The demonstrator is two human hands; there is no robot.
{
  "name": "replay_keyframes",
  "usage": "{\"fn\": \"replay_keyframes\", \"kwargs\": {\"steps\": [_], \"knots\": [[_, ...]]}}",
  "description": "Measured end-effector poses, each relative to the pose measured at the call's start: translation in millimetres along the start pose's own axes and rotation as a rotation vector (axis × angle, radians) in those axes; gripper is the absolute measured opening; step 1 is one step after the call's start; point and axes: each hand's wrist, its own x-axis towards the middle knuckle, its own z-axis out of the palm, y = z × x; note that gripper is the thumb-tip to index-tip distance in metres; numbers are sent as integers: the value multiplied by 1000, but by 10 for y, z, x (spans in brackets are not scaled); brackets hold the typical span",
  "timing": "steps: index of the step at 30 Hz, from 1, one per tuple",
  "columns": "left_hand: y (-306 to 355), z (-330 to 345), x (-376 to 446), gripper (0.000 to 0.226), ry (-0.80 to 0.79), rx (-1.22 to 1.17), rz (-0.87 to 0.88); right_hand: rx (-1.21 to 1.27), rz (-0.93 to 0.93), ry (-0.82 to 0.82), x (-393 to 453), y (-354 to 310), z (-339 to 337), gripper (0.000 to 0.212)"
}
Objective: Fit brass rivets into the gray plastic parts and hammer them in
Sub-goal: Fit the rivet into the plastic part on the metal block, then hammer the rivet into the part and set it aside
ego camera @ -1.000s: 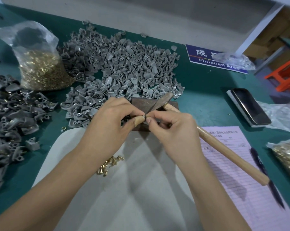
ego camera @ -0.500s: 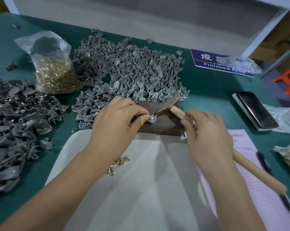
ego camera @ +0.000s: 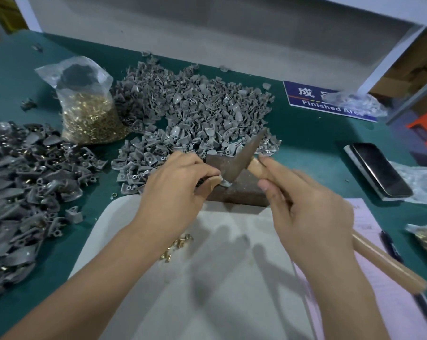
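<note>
At centre frame, on the rusty metal block [ego camera: 241, 190], the left hand [ego camera: 175, 185] pinches a gray plastic part [ego camera: 223, 184] between thumb and curled fingers, holding it down on the block's near-left corner. Right on top of it sits the hammer [ego camera: 244, 155], its dark metal head tilted, lower end touching the part. The right hand [ego camera: 305, 209] comes in from four o'clock, fingers wrapped around the wooden handle just behind the head, thumb pointing toward the block; the hand is motion-blurred, so how tight the grip is I can't say for sure. The handle runs back under the palm and sticks out toward four o'clock.

Moving outward: at six o'clock from the left wrist, a small scatter of loose brass rivets [ego camera: 176, 245] lies on the pale gray mat [ego camera: 207, 290]. At twelve o'clock beyond the block spreads the big heap of gray parts [ego camera: 195, 114]. At ten o'clock stands a clear bag of rivets [ego camera: 87, 109]. At nine o'clock, a darker pile of parts [ego camera: 18, 182], flecks of brass showing in them. Over at three o'clock, a phone [ego camera: 379, 170] lies face up on the green table [ego camera: 310, 143]; at one o'clock, a blue "Finished Area" sign [ego camera: 313, 96]. At four o'clock, a pink form [ego camera: 379, 303] with a pen [ego camera: 394, 251] on it.
</note>
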Motion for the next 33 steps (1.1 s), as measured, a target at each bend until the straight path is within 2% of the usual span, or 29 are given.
{"fn": "replay_keyframes", "kwargs": {"steps": [2,6,8,10,12,15,22,27,33], "knots": [[-12,5,1,16,8,7,13,7,1,47,-4,-19,24,35],[-16,2,0,15,-3,18,23,49,46,243,14,-16,32,36],[-9,3,7,13,8,23,28,59,35,207,1,-36,55,36],[-7,8,17,12,27,33,26,16,25,68,-10,-52,82,35],[-15,12,25,13,37,45,19,-44,25,-2,-11,-57,88,35],[-24,3,21,14,32,45,28,-61,21,36,-12,-73,86,34],[-6,13,23,15,51,75,52,47,92,271,-29,-50,55,35],[-24,14,23,13,60,83,65,-37,23,-17,4,-24,113,37],[-11,23,8,19,52,64,54,-33,12,-30,18,11,121,35]]}}
